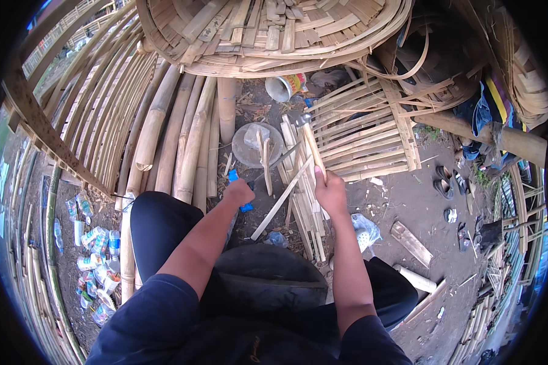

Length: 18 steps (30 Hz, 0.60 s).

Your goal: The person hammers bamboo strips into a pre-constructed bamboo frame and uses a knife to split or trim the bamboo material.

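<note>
My right hand point(331, 193) is closed around the pale wooden handle of a hammer point(312, 143). Its small metal head points away from me, above a bundle of split bamboo strips point(306, 225). My left hand point(239, 193) is a fist in front of my left knee. Bits of a blue object point(232, 175) show above and below that fist; most of it is hidden, so its kind is unclear. Just beyond stands a round grey block point(247, 156) with a clear plastic bag point(257, 135) and split bamboo pieces point(265, 161) on or against it.
A large woven bamboo basket point(274, 64) fills the far side. Bamboo poles point(189, 146) and a slatted bamboo frame point(91, 103) stand at left, near plastic bottles and cups point(100, 243). A slatted panel point(365, 131) lies at right, with sandals point(444, 182) beyond.
</note>
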Each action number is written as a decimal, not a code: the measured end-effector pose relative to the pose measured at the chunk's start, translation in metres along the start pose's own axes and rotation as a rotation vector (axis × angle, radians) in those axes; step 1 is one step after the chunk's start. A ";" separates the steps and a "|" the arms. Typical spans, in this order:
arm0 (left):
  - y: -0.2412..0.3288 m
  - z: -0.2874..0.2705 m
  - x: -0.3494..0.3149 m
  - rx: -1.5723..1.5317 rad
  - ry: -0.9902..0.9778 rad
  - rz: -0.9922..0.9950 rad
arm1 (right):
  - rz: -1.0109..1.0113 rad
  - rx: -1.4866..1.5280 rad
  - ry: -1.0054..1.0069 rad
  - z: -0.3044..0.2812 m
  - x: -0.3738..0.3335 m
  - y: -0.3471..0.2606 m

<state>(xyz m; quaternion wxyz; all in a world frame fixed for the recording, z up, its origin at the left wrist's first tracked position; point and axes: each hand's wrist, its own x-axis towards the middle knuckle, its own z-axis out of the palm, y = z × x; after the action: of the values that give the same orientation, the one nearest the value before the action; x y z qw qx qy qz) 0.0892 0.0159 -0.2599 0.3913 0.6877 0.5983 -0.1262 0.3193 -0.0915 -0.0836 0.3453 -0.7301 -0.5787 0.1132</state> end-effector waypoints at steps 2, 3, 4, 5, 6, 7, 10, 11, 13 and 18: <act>0.013 0.010 -0.002 -0.032 0.102 0.019 | -0.058 0.067 0.058 -0.054 0.011 -0.047; 0.017 0.016 -0.005 -0.046 0.152 0.026 | -0.105 0.125 0.114 -0.074 0.015 -0.062; 0.015 0.021 -0.004 -0.055 0.215 0.037 | -0.159 0.191 0.169 -0.088 0.020 -0.076; 0.016 0.026 0.000 -0.065 0.277 0.058 | -0.201 0.286 0.215 -0.104 0.024 -0.091; 0.017 0.026 0.001 -0.079 0.349 0.075 | -0.254 0.386 0.259 -0.112 0.029 -0.099; 0.015 0.025 0.001 -0.076 0.336 0.065 | -0.276 0.454 0.268 -0.108 0.027 -0.101; 0.020 0.015 -0.010 -0.066 0.273 0.035 | -0.239 0.481 0.355 -0.047 0.011 -0.054; 0.026 0.011 -0.017 -0.065 0.237 0.022 | -0.259 0.341 0.454 -0.004 0.003 -0.011; 0.038 0.008 -0.027 -0.018 0.179 0.009 | 0.045 0.086 0.142 0.068 -0.033 0.058; 0.027 -0.005 -0.018 0.187 0.106 0.001 | 0.320 -0.119 -0.212 0.123 -0.066 0.126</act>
<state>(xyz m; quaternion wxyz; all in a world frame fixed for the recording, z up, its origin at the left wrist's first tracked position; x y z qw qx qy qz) 0.1082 0.0069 -0.2348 0.2936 0.7272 0.6034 -0.1448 0.3267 -0.1179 -0.2695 0.2163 -0.8158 -0.4940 0.2089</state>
